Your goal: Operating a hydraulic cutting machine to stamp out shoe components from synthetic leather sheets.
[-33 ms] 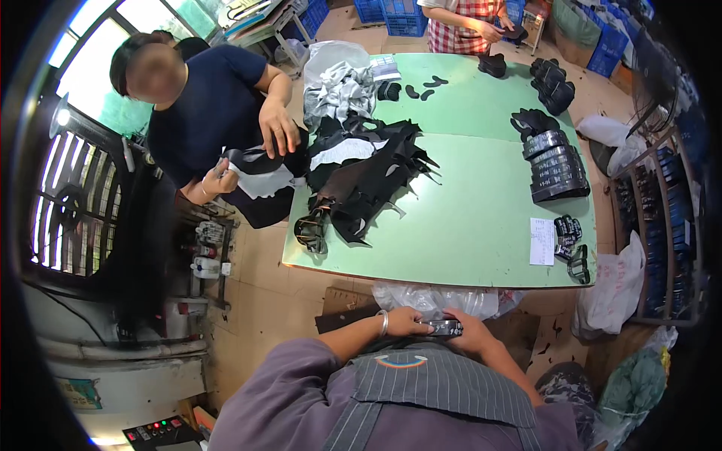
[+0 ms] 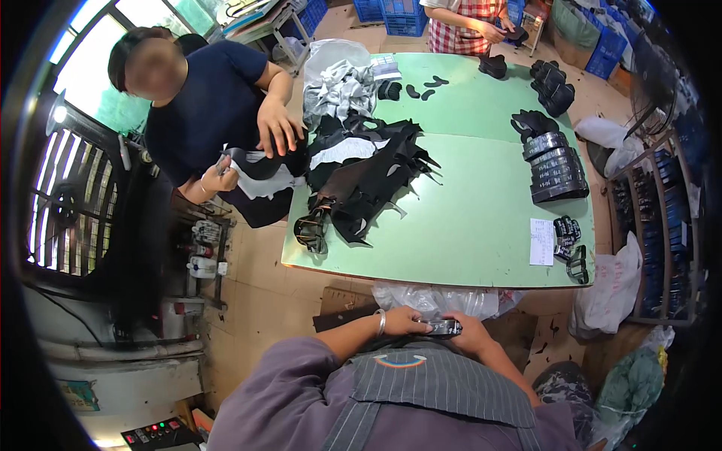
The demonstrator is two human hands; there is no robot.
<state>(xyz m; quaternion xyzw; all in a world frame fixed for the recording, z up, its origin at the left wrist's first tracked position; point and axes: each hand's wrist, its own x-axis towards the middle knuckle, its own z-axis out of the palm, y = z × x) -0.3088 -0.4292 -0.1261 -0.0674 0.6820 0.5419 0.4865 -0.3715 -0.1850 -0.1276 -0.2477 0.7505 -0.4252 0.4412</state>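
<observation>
Low in front of my apron, close to the table's near edge, both hands hold a small black cutting die (image 2: 444,328) with white markings on its side. My left hand (image 2: 404,321) is closed on its left end, thumb along the top. At the other end, my right hand (image 2: 470,332) grips it, with part of the fingers hidden. Similar small dies (image 2: 568,235) sit by a written paper sheet (image 2: 541,242) at the table's near right corner. Behind them stands a row of larger black dies (image 2: 556,169) with white marks.
The green table (image 2: 466,218) bears black scraps (image 2: 376,188), pale scraps (image 2: 342,86) and stacked dark pieces (image 2: 553,86). A person in dark blue (image 2: 214,98) handles material at the left; another in a checked apron (image 2: 459,34) stands at the far side. A rack (image 2: 665,233) stands right.
The die in my hands has tilted slightly, and my right hand has shifted a little downward. The person at the left has moved their hand slightly over the material.
</observation>
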